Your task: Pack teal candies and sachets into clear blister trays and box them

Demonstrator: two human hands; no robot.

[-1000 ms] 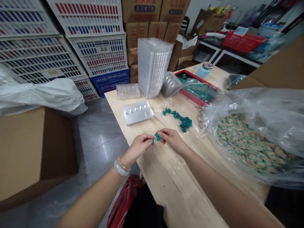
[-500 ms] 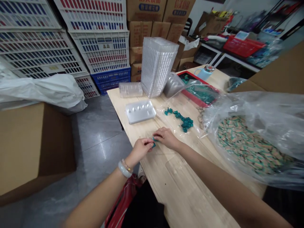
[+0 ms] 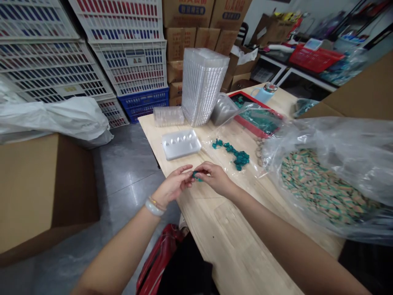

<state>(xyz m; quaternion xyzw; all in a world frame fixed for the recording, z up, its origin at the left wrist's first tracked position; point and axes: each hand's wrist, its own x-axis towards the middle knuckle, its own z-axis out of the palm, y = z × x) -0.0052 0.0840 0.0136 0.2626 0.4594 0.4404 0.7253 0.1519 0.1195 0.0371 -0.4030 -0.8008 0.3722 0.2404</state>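
Note:
My left hand (image 3: 172,185) and my right hand (image 3: 215,177) meet over the near left edge of the wooden table (image 3: 233,241). Both pinch the same small teal piece (image 3: 195,175) between their fingertips. A white bracelet sits on my left wrist. Beyond the hands lies a loose row of teal pieces (image 3: 236,154) on clear plastic film. A white moulded tray (image 3: 181,144) with several round pockets lies further left.
A big clear bag of small wrapped packets (image 3: 322,184) fills the table's right side. A tall stack of clear trays (image 3: 202,84), a red tray (image 3: 258,119) and a blue cup (image 3: 264,92) stand behind. Cardboard box (image 3: 39,192) and crates at left; a red bag (image 3: 159,262) below.
Both hands dropped to the table half a second ago, then lifted slightly, still pinching the teal piece together. The view shifted a little.

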